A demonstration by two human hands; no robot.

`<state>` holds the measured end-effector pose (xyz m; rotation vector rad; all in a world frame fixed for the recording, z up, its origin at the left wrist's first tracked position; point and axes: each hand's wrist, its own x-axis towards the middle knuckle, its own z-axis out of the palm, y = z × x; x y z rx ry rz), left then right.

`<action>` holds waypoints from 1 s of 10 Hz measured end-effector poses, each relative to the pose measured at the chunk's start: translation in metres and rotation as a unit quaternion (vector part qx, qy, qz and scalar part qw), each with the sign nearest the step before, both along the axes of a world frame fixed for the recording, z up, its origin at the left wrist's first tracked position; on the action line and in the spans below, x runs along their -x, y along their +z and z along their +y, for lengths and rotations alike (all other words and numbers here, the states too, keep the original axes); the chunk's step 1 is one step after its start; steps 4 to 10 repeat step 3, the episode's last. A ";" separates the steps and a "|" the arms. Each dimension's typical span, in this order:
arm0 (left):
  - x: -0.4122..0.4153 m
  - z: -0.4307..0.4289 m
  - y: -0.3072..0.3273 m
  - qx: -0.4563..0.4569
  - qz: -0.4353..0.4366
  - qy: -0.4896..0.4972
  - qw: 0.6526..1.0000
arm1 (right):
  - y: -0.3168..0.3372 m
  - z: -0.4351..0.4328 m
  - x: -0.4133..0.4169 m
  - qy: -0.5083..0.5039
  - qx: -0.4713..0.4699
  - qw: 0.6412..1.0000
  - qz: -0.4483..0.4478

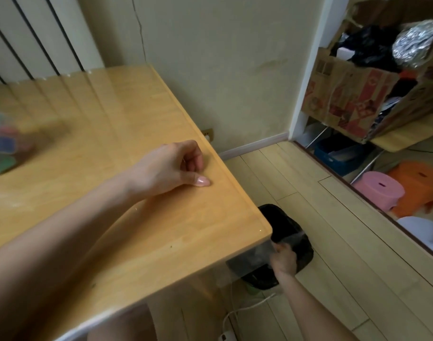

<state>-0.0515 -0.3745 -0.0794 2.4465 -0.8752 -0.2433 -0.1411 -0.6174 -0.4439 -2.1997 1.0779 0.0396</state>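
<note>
My left hand (176, 166) rests on the wooden table (117, 134) near its right edge, fingers curled into the palm, thumb lying flat on the wood, nothing seen in it. My right hand (284, 259) reaches down past the table's near corner, over a bin lined with a black bag (296, 247) on the floor. Its fingers are curled round a grey translucent thing (296, 236) that is blurred by motion; what it is cannot be told.
Blurred coloured items (1, 146) lie at the table's left edge. A white cable and power strip (237, 313) run on the floor under the table. Pink (380, 190) and orange (422, 183) stools and a full cardboard box (345, 97) stand at right.
</note>
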 end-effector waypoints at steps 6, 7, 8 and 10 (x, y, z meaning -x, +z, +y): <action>0.000 0.000 0.001 0.007 0.010 0.004 1.000 | -0.006 0.001 -0.007 0.189 -0.052 0.979 0.052; 0.000 0.000 0.001 0.007 0.010 0.004 1.000 | -0.006 0.001 -0.007 0.189 -0.052 0.979 0.052; 0.000 0.000 0.001 0.007 0.010 0.004 1.000 | -0.006 0.001 -0.007 0.189 -0.052 0.979 0.052; 0.000 0.000 0.001 0.007 0.010 0.004 1.000 | -0.006 0.001 -0.007 0.189 -0.052 0.979 0.052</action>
